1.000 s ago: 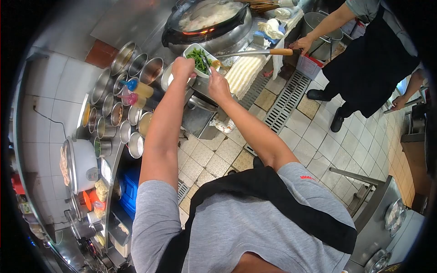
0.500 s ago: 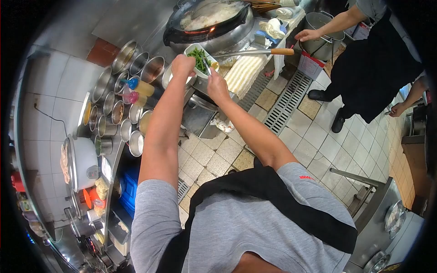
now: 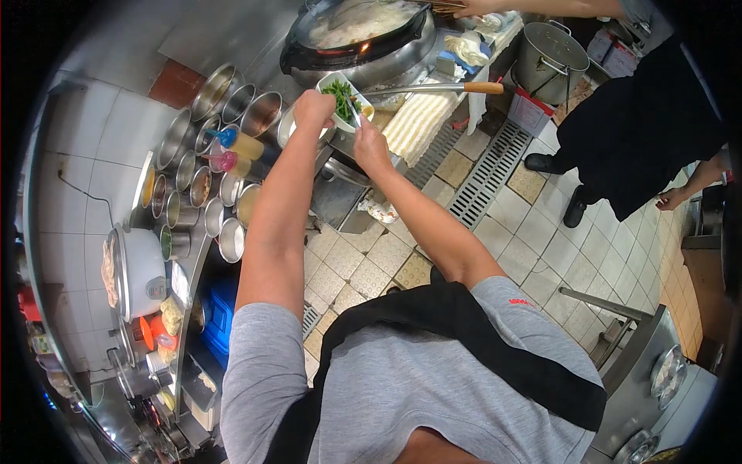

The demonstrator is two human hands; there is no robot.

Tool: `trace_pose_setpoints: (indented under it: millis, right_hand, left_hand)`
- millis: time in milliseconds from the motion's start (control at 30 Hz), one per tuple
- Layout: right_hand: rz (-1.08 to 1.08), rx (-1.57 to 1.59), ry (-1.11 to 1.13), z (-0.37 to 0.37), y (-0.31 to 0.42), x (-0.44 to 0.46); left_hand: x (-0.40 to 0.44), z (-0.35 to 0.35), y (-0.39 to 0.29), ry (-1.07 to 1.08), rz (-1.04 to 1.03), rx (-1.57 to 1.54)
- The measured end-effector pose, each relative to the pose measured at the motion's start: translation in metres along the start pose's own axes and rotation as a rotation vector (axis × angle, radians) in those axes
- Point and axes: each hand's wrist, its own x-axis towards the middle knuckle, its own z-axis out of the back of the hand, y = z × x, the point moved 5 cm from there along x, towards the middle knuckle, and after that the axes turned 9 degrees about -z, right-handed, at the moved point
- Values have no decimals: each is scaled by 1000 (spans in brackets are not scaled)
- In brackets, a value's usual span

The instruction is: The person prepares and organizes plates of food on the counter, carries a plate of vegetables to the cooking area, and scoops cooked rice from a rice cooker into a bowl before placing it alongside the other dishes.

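Observation:
My left hand is closed on the near left side of a white dish. Chopped green vegetables lie in it, with something brownish at the right end. My right hand grips a slim metal utensil, whose tip reaches into the dish; its exact kind is hidden. Just beyond the dish is a large wok of frothy liquid, with flame at its rim. A long tool with a wooden handle rests right of the dish.
Metal bowls and squeeze bottles crowd the left counter. Folded cloth lines the counter's right part. A co-worker in a black apron stands right, one arm reaching past a big pot. A floor drain runs between us.
The co-worker's upper arm has swung from over the pot to the far side near the wok. My hands and the dish stay almost in place.

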Motion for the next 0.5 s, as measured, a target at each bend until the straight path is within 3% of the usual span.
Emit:
trace_pose_setpoints:
  millis: [133, 333, 400, 500]
  right_hand:
    - [29, -144, 85, 8, 10, 3]
    - [261, -540, 212, 32, 59, -12]
    - [320, -692, 236, 41, 78, -24]
    - [417, -829, 195, 59, 104, -53]
  left_hand:
    - [-4, -14, 29, -26, 75, -382]
    - [-52, -60, 82, -176, 206, -1335]
    - [-86, -65, 82, -226, 321, -1430]
    - [-113, -80, 94, -152, 334, -1612]
